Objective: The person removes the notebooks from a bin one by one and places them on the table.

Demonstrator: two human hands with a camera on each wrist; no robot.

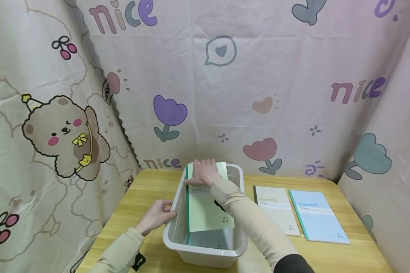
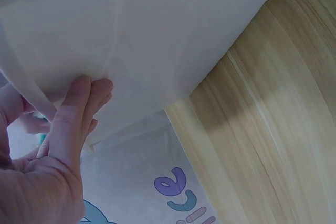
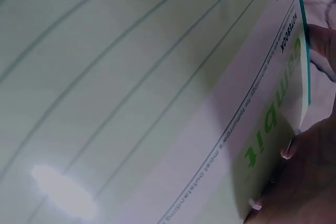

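Note:
A pale green notebook (image 1: 208,212) with a teal spine is tilted inside the light grey plastic bin (image 1: 205,259). My right hand (image 1: 205,172) holds it by the top end, the thumb at the spine side and fingers over the top edge. In the right wrist view, fingertips show along the edge of the notebook (image 3: 157,82) beside the green "Gambit" lettering. Beneath it, a bluish-grey notebook (image 1: 208,239) lies in the bin, mostly covered. My left hand (image 1: 157,215) grips the bin's left rim; the left wrist view shows its fingers (image 2: 73,108) against the outer wall.
Right of the bin, a cream notebook (image 1: 276,212) with a dark spine and a blue notebook (image 1: 319,218) lie side by side on the wooden table (image 1: 150,182). A printed cloth (image 1: 222,94) hangs behind the table and along both sides.

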